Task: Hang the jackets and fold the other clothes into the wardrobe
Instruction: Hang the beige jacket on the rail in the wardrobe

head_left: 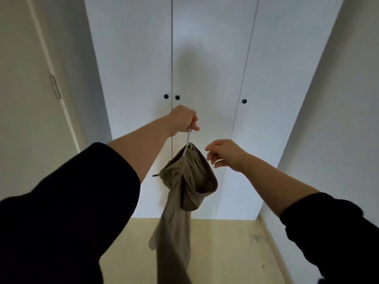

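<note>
Left grip (182, 119) closed tight around a thin white stem (188, 138), probably a hanger hook. The khaki hooded jacket (184, 181) dangles bunched directly below it. Right grip (223, 153) sits just beside the hood, fingers loosely curled, holding nothing. Wardrobe doors (205, 58) beyond both grips are closed. Risk: the bunched jacket slips off the stem if it is jostled while the right grip pulls a door knob (177, 97).

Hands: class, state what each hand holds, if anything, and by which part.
The left hand grips a white hanger by its neck, a khaki hooded jacket hanging from it. The right hand holds nothing.
</note>
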Tool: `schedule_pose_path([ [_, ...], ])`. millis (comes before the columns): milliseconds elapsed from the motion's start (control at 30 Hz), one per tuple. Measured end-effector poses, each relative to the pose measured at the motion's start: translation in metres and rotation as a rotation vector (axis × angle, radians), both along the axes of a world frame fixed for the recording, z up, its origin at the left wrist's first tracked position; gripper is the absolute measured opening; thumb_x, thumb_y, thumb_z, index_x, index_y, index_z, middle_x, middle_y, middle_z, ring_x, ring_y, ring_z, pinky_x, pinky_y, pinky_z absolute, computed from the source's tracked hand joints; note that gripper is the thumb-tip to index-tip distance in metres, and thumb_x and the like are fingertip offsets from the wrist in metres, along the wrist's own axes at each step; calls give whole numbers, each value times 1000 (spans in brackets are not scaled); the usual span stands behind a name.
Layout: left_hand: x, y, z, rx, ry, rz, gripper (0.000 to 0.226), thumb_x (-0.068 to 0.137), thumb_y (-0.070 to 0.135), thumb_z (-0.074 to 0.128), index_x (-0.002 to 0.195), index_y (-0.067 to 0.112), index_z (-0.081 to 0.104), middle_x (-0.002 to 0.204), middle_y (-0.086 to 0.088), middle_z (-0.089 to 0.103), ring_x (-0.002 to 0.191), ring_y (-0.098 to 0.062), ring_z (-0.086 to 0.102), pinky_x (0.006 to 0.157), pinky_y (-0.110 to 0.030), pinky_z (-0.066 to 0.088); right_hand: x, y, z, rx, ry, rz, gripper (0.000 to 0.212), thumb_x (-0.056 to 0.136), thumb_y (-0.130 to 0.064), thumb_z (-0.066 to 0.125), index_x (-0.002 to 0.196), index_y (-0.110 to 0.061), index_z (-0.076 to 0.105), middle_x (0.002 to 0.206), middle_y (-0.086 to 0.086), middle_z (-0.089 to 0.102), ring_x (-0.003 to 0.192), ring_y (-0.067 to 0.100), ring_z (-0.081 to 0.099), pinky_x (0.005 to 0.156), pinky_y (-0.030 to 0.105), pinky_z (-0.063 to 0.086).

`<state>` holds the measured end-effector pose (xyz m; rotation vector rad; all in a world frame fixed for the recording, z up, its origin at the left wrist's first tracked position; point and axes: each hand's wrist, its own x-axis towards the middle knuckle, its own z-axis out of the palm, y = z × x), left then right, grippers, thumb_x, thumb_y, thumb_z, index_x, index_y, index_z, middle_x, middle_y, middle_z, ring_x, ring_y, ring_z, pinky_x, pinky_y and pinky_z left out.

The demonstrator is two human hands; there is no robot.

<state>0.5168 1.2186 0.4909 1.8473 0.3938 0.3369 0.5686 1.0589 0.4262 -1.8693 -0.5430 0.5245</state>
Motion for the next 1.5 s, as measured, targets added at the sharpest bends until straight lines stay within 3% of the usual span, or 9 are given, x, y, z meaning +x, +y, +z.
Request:
schedule_pose_path([
  [400,94,176,11,-17,-25,325,27,98,7,43,73,7,55,57,-5,40,47,-18,41,74,-36,56,171,188,15,-136,-287,122,18,93,-1,50,83,-7,63,76,8,63,59,15,57,47,21,48],
  [567,126,244,-3,-1,-32,299,31,99,9,42,72,8,57,52,-2,38,35,-10,37,72,-35,57,229,253,7,-318,-603,135,25,93,-4,45,109,-8,63,116,11,60,103,23,57,85,28,45],
  [767,180,317,5,34,-27,194,29,99,10,41,74,8,55,53,-2,36,36,-9,35,71,-33,56,299,314,-1,-497,-782,9,55,89,-4,49,142,-11,36,145,13,29,131,31,34,104,38,35],
  [967,235,367,24,36,-8,120,27,97,6,45,70,8,51,57,-5,36,26,-7,34,49,-25,50,356,359,9,-540,-723,-176,60,89,-6,51,144,-9,30,146,18,29,131,35,32,106,43,35],
  [1067,253,390,20,97,-4,68,29,96,5,45,68,9,51,59,-6,38,37,-12,39,42,-21,49,372,372,5,-546,-666,-201,61,88,-6,51,145,-10,30,146,19,30,131,37,33,109,46,35],
  [1267,277,418,5,260,67,-30,33,98,2,42,67,12,51,60,-6,40,37,-13,43,52,-28,51,380,382,-4,-526,-610,-192,57,85,-1,48,141,-14,39,140,17,39,126,35,40,106,45,39],
  [1367,288,422,3,311,82,-47,35,98,2,41,67,13,52,59,-6,43,33,-11,45,57,-32,53,383,386,-9,-454,-650,-176,50,86,1,48,135,-12,47,136,12,49,123,29,47,101,32,39],
  [1433,291,423,-1,374,105,-41,33,98,4,41,70,14,54,61,-4,48,29,-9,47,54,-29,55,382,387,-12,-427,-683,-211,44,87,-2,48,130,-12,52,130,10,54,118,28,51,94,29,38],
  [1500,289,426,-5,412,123,-28,25,98,6,41,82,14,57,68,0,52,38,-9,54,38,-16,47,379,385,-13,-412,-719,-255,30,88,-9,50,117,-10,59,116,11,61,104,28,56,84,29,41],
])
